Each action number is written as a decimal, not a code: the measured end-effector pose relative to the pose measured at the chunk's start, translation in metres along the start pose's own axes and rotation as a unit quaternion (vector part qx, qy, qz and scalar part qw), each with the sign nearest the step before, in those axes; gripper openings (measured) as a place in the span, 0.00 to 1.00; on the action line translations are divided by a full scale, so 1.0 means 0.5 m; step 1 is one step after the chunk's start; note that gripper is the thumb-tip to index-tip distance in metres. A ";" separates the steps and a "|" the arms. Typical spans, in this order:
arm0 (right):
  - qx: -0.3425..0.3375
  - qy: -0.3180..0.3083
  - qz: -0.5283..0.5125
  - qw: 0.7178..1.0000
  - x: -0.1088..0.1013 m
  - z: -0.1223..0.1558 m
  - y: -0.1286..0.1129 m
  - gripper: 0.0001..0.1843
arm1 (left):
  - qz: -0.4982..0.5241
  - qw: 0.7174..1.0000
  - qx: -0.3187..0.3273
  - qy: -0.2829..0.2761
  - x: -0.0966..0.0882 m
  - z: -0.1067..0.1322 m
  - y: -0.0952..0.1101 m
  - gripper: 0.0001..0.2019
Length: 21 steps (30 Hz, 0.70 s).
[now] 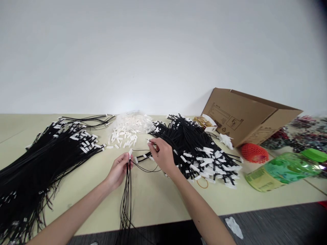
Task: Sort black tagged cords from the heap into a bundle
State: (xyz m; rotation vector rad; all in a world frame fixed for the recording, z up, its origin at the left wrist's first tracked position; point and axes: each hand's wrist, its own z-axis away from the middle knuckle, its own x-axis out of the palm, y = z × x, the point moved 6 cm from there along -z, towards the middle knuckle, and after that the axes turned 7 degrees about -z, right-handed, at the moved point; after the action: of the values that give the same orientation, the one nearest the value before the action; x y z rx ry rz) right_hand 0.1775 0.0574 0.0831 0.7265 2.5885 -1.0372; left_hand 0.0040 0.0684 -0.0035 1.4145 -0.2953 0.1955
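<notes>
My left hand (119,169) is closed, pinching a white connector (130,152) with several thin black wires (125,200) hanging from it past the table's front edge. To its right, my right hand (162,154) is closed in a pinch; a thin dark tip pokes out of its fingers and a bit of red shows in the palm, but what it is I cannot make out. Loops of black wire (146,170) run between the hands. Just beyond them lie loose white connectors (124,137) beside a clear plastic bag (134,121) of more such pieces.
A large heap of black wires (33,163) covers the left side, and a second pile (190,136) with white ends lies right. Farther right stand a cardboard box (237,115), a red foam net (254,153) and a tipped green bottle (283,170). A rubber band (202,185) lies nearby.
</notes>
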 end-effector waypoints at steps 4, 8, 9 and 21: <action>-0.035 -0.051 0.019 0.998 0.023 0.002 -0.006 0.07 | -0.031 0.999 0.031 -0.015 0.008 0.002 0.010 0.12; -0.035 -0.014 -0.063 0.997 0.007 0.002 -0.018 0.09 | -0.062 0.996 0.066 -0.019 0.007 0.001 0.019 0.13; -0.019 0.000 -0.100 0.995 0.000 0.001 -0.019 0.10 | -0.064 0.995 0.071 -0.017 0.005 0.000 0.021 0.13; 0.267 -0.236 -0.526 0.773 0.067 0.024 -0.026 0.11 | -0.009 0.997 0.076 0.025 -0.017 -0.016 0.020 0.11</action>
State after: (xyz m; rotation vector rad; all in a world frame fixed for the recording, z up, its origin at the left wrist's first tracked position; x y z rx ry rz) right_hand 0.1429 0.0527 0.0681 -0.9852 2.1048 -1.9439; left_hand -0.0065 0.0781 0.0021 1.5603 -0.2307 0.2430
